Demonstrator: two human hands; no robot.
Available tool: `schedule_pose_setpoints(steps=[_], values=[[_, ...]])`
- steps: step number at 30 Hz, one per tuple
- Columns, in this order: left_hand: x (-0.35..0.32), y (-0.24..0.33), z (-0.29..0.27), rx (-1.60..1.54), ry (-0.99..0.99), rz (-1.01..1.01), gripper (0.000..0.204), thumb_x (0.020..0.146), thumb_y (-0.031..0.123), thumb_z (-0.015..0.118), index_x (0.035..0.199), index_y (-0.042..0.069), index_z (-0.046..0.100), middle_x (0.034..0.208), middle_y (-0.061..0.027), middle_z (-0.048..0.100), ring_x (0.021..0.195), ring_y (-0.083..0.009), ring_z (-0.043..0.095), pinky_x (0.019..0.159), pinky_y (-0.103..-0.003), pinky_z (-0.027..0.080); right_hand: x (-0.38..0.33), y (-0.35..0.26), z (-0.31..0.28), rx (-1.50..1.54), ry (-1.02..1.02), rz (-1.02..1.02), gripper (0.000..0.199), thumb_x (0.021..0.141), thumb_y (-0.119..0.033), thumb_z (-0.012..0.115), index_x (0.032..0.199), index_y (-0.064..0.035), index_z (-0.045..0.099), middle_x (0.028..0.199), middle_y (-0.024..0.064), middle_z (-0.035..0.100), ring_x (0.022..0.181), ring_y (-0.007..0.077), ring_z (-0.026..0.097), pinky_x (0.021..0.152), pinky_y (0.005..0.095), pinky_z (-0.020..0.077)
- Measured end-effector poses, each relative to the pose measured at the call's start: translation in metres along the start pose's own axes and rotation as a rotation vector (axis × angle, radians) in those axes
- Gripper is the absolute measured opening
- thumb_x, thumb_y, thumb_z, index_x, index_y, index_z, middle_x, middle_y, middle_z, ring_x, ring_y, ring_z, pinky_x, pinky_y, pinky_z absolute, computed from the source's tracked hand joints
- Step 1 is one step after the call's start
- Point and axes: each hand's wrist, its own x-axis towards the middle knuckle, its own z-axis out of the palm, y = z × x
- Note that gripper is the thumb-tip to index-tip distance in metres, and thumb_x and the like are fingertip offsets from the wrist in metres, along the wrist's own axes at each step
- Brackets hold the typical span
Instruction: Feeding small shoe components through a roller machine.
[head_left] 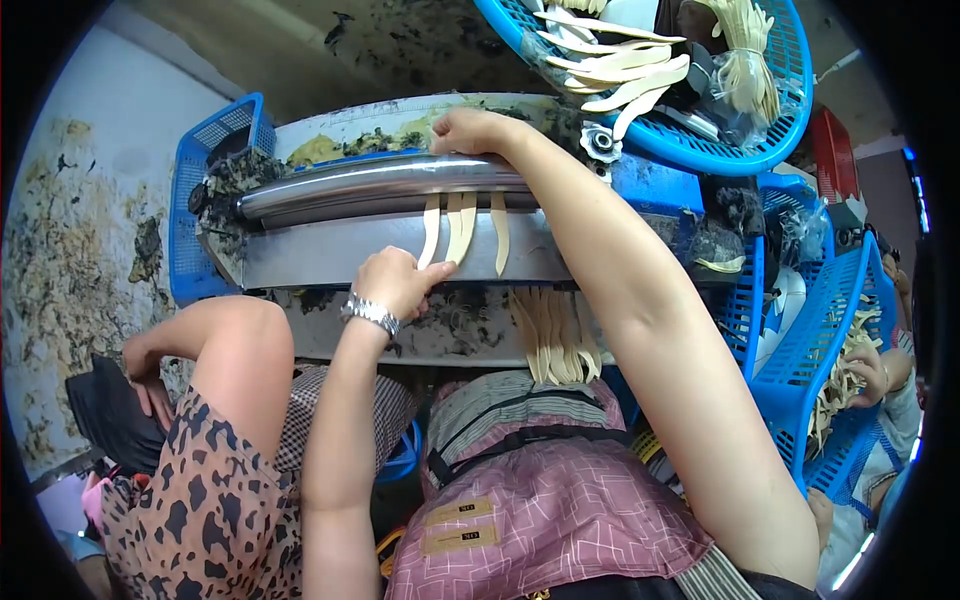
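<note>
A machine with a shiny metal roller [380, 180] lies across in front of me. Several flat cream strips, pale and curved like leather or rubber, hang from under the roller onto its metal plate [330, 238]. My left hand [393, 283], with a silver watch on the wrist, is closed at the plate's near edge, its thumb and finger on the lower end of a cream strip [460, 232]. Another strip [500, 235] lies apart to the right. My right hand [468, 132] reaches over to the roller's far side, fingers curled; what they hold, if anything, is hidden.
A bunch of cream strips [552, 335] hangs over the near edge by my lap. More strips fill a round blue basket [775, 155] at the upper right. Blue crates [815, 350] and another person's hand [868, 372] are at right. At left sits a person in spotted clothing [205, 490].
</note>
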Motion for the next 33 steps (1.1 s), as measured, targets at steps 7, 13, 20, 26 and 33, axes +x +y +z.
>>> schedule_pose_setpoints(steps=[7, 13, 20, 26, 33], values=[[0.027, 0.021, -0.011, -1.596, -0.544, 0.113, 0.081, 0.079, 0.066, 0.024, 0.100, -0.007, 0.051, 0.095, -0.0211, 0.057, 0.087, -0.0232, 0.058, 0.083, -0.039, 0.044, -0.070, -0.030, 0.034, -0.296, 0.806, -0.605, 0.012, 0.073, -0.018, 0.057, 0.073, -0.0078, 0.052, 0.061, 0.0060, 0.053, 0.057, 0.0239, 0.056, 0.046, 0.0318, 0.0444], [0.067, 0.024, -0.016, -1.680, -0.672, 0.172, 0.032, 0.087, 0.026, 0.045, 0.103, -0.001, 0.050, 0.095, -0.0125, 0.058, 0.085, -0.0210, 0.058, 0.077, -0.033, 0.048, -0.106, -0.039, 0.057, -0.507, 0.788, -0.834, 0.014, 0.061, -0.011, 0.056, 0.074, -0.0077, 0.052, 0.058, 0.0005, 0.045, 0.053, 0.0126, 0.051, 0.046, 0.0257, 0.0425], [0.026, 0.001, 0.034, -1.589, -0.621, 0.072, 0.028, 0.089, 0.017, 0.042, 0.109, 0.000, 0.049, 0.096, -0.0074, 0.057, 0.081, -0.0127, 0.057, 0.068, -0.025, 0.049, -0.151, -0.054, 0.104, -0.032, 0.740, -0.550, 0.013, 0.069, -0.017, 0.063, 0.071, -0.0090, 0.052, 0.060, 0.0051, 0.047, 0.056, 0.0227, 0.049, 0.055, 0.0336, 0.0367], [-0.029, -0.019, 0.079, -1.815, -0.667, -0.190, 0.031, 0.090, 0.020, 0.038, 0.112, -0.001, 0.047, 0.098, -0.0081, 0.056, 0.082, -0.0131, 0.056, 0.073, -0.026, 0.047, -0.198, -0.071, 0.124, 0.128, 0.546, -0.528, 0.014, 0.069, -0.015, 0.061, 0.078, -0.0083, 0.053, 0.062, 0.0050, 0.049, 0.059, 0.0211, 0.050, 0.057, 0.0336, 0.0377], [0.034, -0.015, 0.048, -1.813, -0.708, -0.001, 0.031, 0.091, 0.022, 0.033, 0.105, -0.001, 0.049, 0.094, -0.0099, 0.057, 0.082, -0.0160, 0.057, 0.074, -0.029, 0.048, -0.147, -0.051, 0.110, 0.226, 0.654, -0.488, 0.013, 0.067, -0.009, 0.064, 0.077, -0.0056, 0.055, 0.064, 0.0089, 0.052, 0.059, 0.0249, 0.053, 0.054, 0.0344, 0.0389]])
